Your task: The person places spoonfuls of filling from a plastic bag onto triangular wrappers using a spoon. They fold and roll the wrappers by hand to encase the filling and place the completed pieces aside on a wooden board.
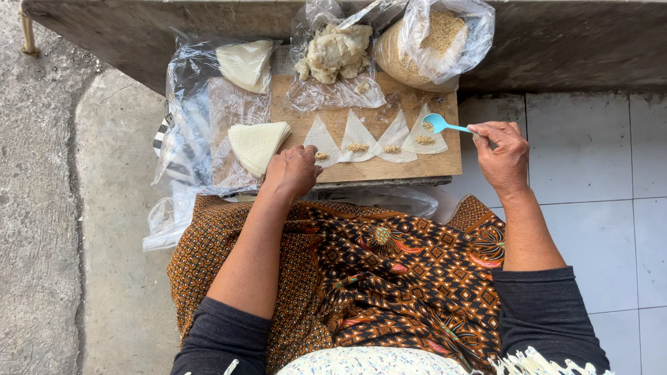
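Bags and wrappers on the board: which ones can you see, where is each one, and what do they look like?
Clear bag: top right, round and bulging, full of tan crumbs.
Clear plastic sheet: top middle, opened flat under a pale dough lump.
Crinkly clear bag: left side, spread out, with two stacks of pale wedge-shaped wrappers on it.
No labels, signs or screens show.

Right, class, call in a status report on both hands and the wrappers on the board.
Right hand holds blue spoon over the far-right wrapper. Left hand rests on the wooden board, by the far-left wrapper. Nothing in the way.
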